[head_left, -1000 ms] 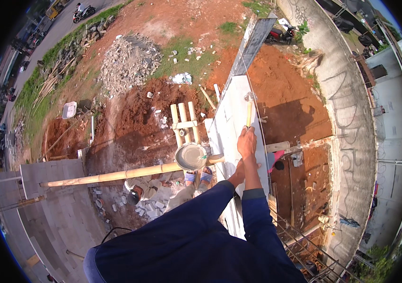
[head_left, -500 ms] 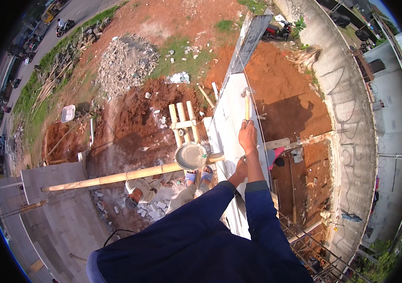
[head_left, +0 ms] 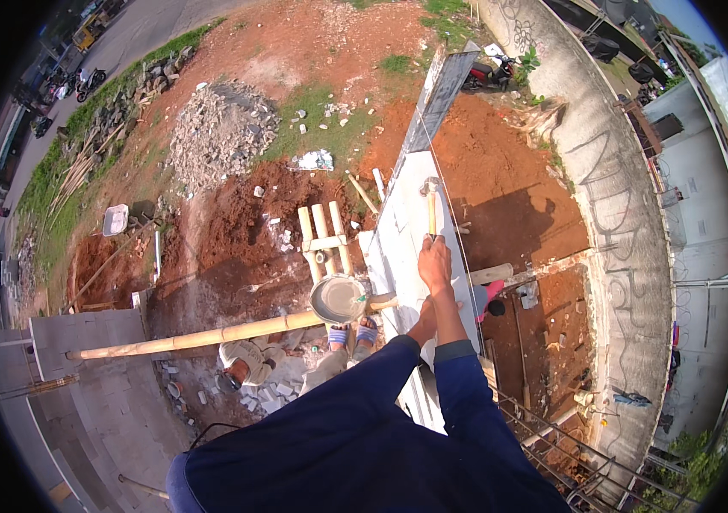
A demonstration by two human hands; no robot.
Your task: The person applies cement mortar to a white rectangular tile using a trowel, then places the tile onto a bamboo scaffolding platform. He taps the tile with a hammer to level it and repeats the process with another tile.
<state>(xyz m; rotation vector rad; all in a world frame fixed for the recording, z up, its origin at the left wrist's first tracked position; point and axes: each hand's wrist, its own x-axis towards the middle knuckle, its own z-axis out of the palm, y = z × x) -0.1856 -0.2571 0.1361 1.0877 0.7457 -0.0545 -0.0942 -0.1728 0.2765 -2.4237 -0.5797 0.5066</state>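
My right hand (head_left: pixel 435 263) is wrapped round the grip of a hammer (head_left: pixel 432 212). The hammer's head is over the far part of a pale block wall (head_left: pixel 402 201), though whether it touches the top cannot be told. Close behind it, my left hand (head_left: pixel 423 325) is low against the same wall top, partly covered by my right forearm; its fingers are hidden. A taut string runs along the wall's right side toward an upright grey board (head_left: pixel 441 98) at the far end. Left of the wall, a round bucket (head_left: pixel 316 309) holds wet grey mortar.
A long bamboo pole (head_left: pixel 201 340) crosses beneath the bucket, near a bamboo frame (head_left: pixel 321 244). Feet in striped sandals (head_left: pixel 338 334) show below. One person (head_left: pixel 248 363) bends at lower left; another in pink (head_left: pixel 485 297) is right of the wall. Steel bars (head_left: pixel 552 440) stand at lower right.
The whole view has shifted a little. My right hand and the hammer keep nearly the same place over the wall. A motorbike on the far road has moved.
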